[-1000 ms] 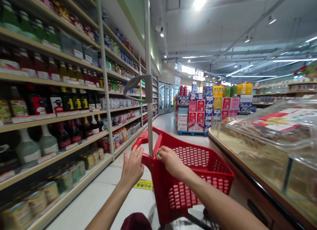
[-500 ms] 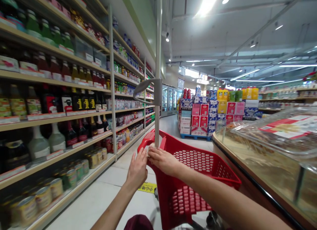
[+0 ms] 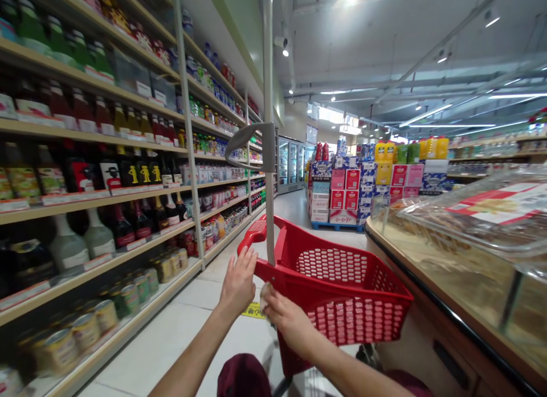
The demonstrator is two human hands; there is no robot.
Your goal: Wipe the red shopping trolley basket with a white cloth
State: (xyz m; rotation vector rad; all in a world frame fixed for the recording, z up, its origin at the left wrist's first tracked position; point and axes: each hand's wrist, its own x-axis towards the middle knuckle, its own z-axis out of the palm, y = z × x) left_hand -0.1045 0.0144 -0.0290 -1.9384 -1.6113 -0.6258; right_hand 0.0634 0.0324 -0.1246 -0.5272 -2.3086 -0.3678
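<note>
A red plastic shopping basket cart [image 3: 294,277] with perforated sides stands right in front of me. My left hand [image 3: 237,282] rests its stretched fingers against the corner of the cart's red handle [image 3: 255,230]. My right hand [image 3: 293,324] is lower, beside the cart's near side, its fingers closed on a small pale wad of cloth [image 3: 265,294]. Most of the wad is hidden by the fingers. A grey upright pole [image 3: 269,203] rises from the cart's near edge and carries a grey loop grip [image 3: 267,147].
Shelves [image 3: 141,203] of bottles and cans line the left. A glass-sided counter [image 3: 444,260] with clear-lidded food trays stands close on the right. Stacked drink cartons [image 3: 342,195] on a blue pallet are ahead. A yellow floor sticker [image 3: 253,311] lies beside the cart.
My right hand has moved down from the handle by the pole's base to the cart's near side, with the pale cloth in it. My left hand stays at the handle corner.
</note>
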